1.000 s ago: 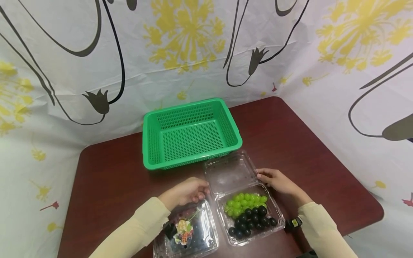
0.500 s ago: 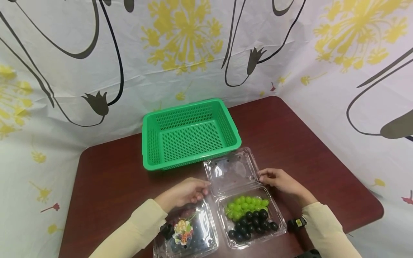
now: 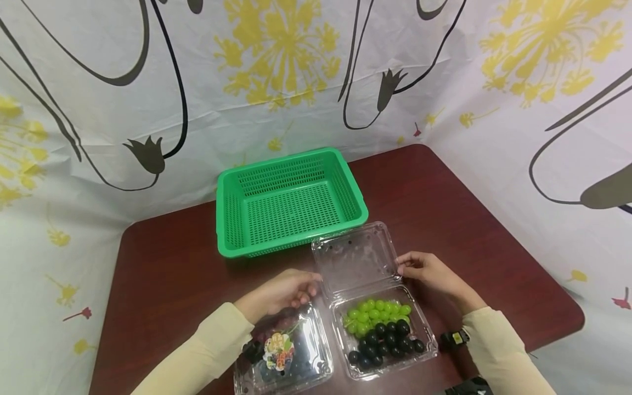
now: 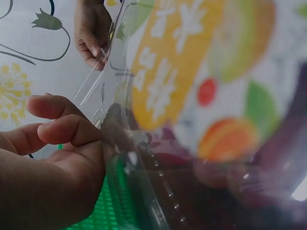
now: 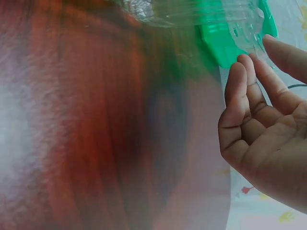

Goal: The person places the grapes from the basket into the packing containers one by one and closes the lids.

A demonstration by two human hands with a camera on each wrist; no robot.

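Note:
A clear plastic clamshell box (image 3: pixel 353 373) stands in front of me, its hinged lid (image 3: pixel 353 260) tilted back toward the basket. Green grapes (image 3: pixel 372 312) fill the rear of its base, and black grapes (image 3: pixel 387 343) lie in front of them. My left hand (image 3: pixel 283 295) pinches the lid's left edge near the hinge; its wrist is above a second box. On the lid's right edge, my right hand (image 3: pixel 434 277) pinches with thumb and fingertips, as the right wrist view shows for the right hand (image 5: pixel 268 115). In the left wrist view the label blocks much of the scene.
A second clear clamshell box (image 3: pixel 316 351), lid down and with a fruit label (image 3: pixel 278 351), holds dark fruit at the left. Behind the lid stands a green plastic basket (image 3: pixel 291 244). The dark red table (image 3: pixel 444 219) meets patterned cloth walls at the back and right.
The lid's far edge has risen slightly, and both hands have stayed at its sides. The grapes and the basket keep their places; the view has shifted a little.

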